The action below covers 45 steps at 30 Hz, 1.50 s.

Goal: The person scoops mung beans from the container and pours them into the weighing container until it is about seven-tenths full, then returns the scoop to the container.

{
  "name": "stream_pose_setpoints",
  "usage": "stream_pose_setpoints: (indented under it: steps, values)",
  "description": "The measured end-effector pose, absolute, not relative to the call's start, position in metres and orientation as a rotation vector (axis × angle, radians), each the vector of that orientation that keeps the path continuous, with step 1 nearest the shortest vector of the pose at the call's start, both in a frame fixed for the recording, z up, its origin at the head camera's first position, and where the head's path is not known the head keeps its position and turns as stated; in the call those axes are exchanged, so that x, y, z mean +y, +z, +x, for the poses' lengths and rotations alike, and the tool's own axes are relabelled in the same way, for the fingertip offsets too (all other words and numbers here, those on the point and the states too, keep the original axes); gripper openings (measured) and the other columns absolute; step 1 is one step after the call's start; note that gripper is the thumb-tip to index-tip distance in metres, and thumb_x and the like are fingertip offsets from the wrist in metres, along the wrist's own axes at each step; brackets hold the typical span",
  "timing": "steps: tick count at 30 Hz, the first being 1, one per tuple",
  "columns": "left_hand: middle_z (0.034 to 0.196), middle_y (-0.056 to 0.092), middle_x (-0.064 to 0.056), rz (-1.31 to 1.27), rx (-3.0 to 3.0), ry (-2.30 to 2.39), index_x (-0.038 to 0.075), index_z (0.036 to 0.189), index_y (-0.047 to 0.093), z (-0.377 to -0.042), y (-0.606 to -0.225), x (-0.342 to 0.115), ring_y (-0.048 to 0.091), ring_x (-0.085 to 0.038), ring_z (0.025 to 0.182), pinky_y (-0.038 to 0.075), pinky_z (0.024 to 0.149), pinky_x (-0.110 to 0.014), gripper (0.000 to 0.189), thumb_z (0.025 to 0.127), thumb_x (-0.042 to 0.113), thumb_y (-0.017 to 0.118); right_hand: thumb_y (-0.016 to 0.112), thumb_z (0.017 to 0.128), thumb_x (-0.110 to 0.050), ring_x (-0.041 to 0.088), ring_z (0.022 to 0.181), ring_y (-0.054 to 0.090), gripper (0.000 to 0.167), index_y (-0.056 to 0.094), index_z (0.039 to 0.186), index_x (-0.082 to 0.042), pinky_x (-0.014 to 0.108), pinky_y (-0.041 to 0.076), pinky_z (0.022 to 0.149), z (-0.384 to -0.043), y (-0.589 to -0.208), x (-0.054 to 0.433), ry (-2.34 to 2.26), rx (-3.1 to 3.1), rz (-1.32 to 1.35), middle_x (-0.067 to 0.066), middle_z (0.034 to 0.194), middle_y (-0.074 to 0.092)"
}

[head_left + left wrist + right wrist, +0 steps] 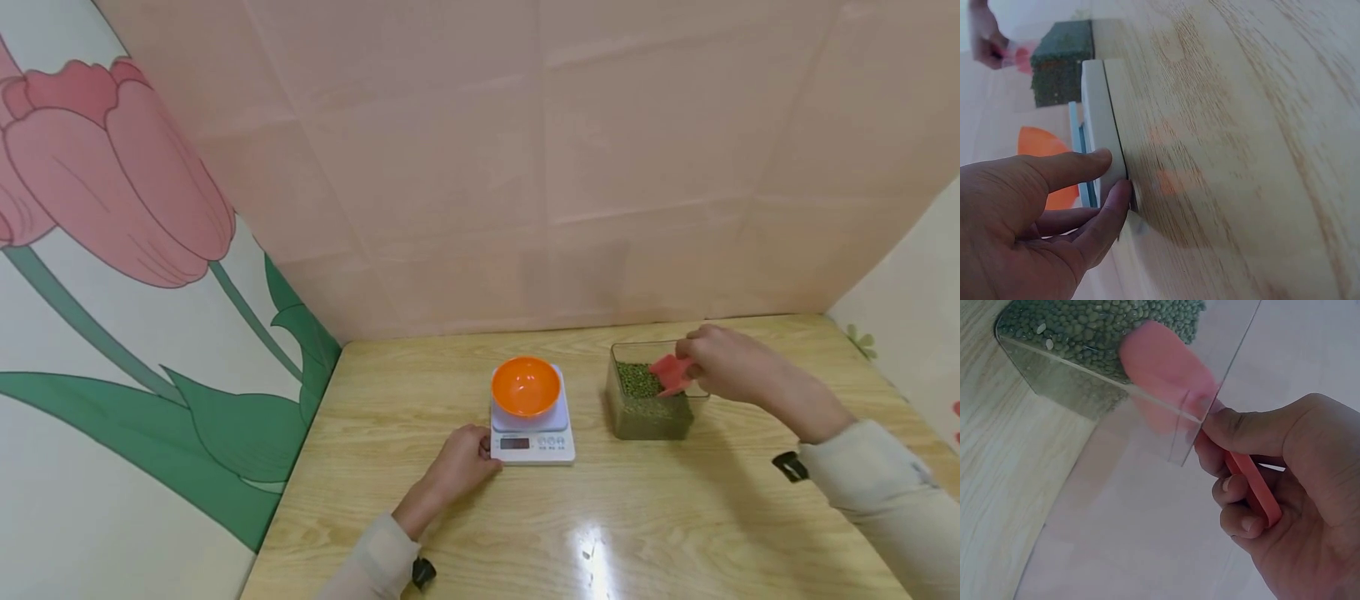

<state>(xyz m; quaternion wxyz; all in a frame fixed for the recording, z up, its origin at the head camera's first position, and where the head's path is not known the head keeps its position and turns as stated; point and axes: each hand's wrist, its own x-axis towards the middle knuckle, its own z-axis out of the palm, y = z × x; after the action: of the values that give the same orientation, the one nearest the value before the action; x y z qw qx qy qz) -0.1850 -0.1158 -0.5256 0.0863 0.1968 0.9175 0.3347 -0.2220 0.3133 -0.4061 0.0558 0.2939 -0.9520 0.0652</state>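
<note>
1. One orange bowl (527, 387) is sitting on a white scale (536, 452), just beyond and to the right of the left hand (455, 462).
2. That left hand is pinching the scale's near left edge between thumb and fingers.
3. Across from it, the right hand (723, 358) is curling its fingers round the handle of a red scoop (672, 372).
4. The scoop's blade is slanting down inside a clear container (613, 408) at the right hand's left, among green beans (636, 379).
5. Everything is resting on a wood-grain tabletop (420, 392), container standing between the two hands.
</note>
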Motion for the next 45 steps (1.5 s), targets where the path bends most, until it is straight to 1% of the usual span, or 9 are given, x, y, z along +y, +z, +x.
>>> stream_pose_setpoints:
  steps: [7, 14, 22, 28, 32, 36, 41, 45]
  values:
    - [0.09, 0.066, -0.007, 0.579, 2.731, 0.99, -0.001, 0.105, 0.074, -0.1848, -0.5257, -0.1159, 0.054, -0.008, 0.076, 0.05, 0.066, -0.018, 0.02, 0.089, 0.006, 0.085, 0.078, 0.08, 0.008, 0.012, 0.071, 0.053, 0.021, 0.068, 0.083, -0.011, 0.032, 0.045, 0.062, -0.2241, -0.4099, 0.314, 0.215, -2.919, 0.867, -0.003, 0.078, 0.061]
    - [0.09, 0.065, -0.007, 0.597, 2.739, 1.0, -0.001, 0.104, 0.074, -0.185, -0.5268, -0.1157, 0.054, -0.007, 0.076, 0.049, 0.065, -0.018, 0.02, 0.088, 0.005, 0.085, 0.075, 0.082, 0.009, 0.013, 0.072, 0.05, 0.021, 0.068, 0.084, -0.011, 0.032, 0.042, 0.063, -0.2259, -0.4117, 0.313, 0.245, -2.942, 0.841, -0.004, 0.078, 0.059]
    - [0.089, 0.065, -0.009, 0.605, 2.753, 0.989, -0.002, 0.1, 0.072, -0.1852, -0.5275, -0.1158, 0.053, -0.008, 0.076, 0.049, 0.064, -0.019, 0.019, 0.088, 0.005, 0.085, 0.073, 0.083, 0.009, 0.012, 0.073, 0.052, 0.018, 0.071, 0.088, -0.008, 0.032, 0.045, 0.064, -0.2253, -0.4116, 0.3124, 0.277, -2.926, 0.85, -0.004, 0.08, 0.062]
    - [0.089, 0.065, -0.009, 0.589, 2.749, 0.983, -0.003, 0.101, 0.072, -0.1847, -0.5271, -0.1154, 0.053, -0.008, 0.076, 0.049, 0.065, -0.018, 0.02, 0.088, 0.004, 0.085, 0.071, 0.083, 0.01, 0.011, 0.075, 0.055, 0.019, 0.073, 0.092, -0.007, 0.033, 0.048, 0.065, -0.2257, -0.412, 0.312, 0.29, -2.922, 0.856, -0.003, 0.082, 0.065]
    - [0.088, 0.065, -0.008, 0.595, 2.754, 0.985, -0.002, 0.102, 0.073, -0.1843, -0.5273, -0.1155, 0.053, -0.008, 0.076, 0.048, 0.065, -0.018, 0.02, 0.088, 0.004, 0.085, 0.071, 0.082, 0.01, 0.012, 0.075, 0.056, 0.02, 0.073, 0.091, -0.008, 0.035, 0.049, 0.066, -0.226, -0.4119, 0.3113, 0.296, -2.919, 0.855, -0.003, 0.083, 0.065]
    - [0.088, 0.064, -0.007, 0.596, 2.751, 0.988, -0.002, 0.102, 0.073, -0.1843, -0.5277, -0.1157, 0.053, -0.008, 0.075, 0.048, 0.065, -0.019, 0.019, 0.088, 0.005, 0.085, 0.069, 0.082, 0.011, 0.012, 0.076, 0.056, 0.022, 0.073, 0.092, -0.008, 0.036, 0.048, 0.066, -0.2266, -0.4121, 0.3108, 0.3, -2.924, 0.854, 0.0, 0.083, 0.066]
    - [0.087, 0.063, -0.006, 0.592, 2.755, 0.991, -0.001, 0.1, 0.073, -0.185, -0.528, -0.1157, 0.052, -0.008, 0.076, 0.048, 0.065, -0.018, 0.018, 0.088, 0.006, 0.085, 0.068, 0.084, 0.01, 0.013, 0.077, 0.06, 0.021, 0.074, 0.092, -0.008, 0.038, 0.052, 0.068, -0.2274, -0.4136, 0.3116, 0.312, -2.92, 0.855, 0.002, 0.085, 0.07]
    - [0.086, 0.064, -0.007, 0.607, 2.768, 0.987, -0.002, 0.099, 0.073, -0.1848, -0.5282, -0.1154, 0.053, -0.007, 0.075, 0.049, 0.065, -0.019, 0.019, 0.087, 0.005, 0.086, 0.069, 0.085, 0.009, 0.014, 0.079, 0.063, 0.019, 0.074, 0.092, -0.009, 0.039, 0.054, 0.069, -0.2271, -0.4154, 0.3119, 0.327, -2.917, 0.853, 0.004, 0.088, 0.071]
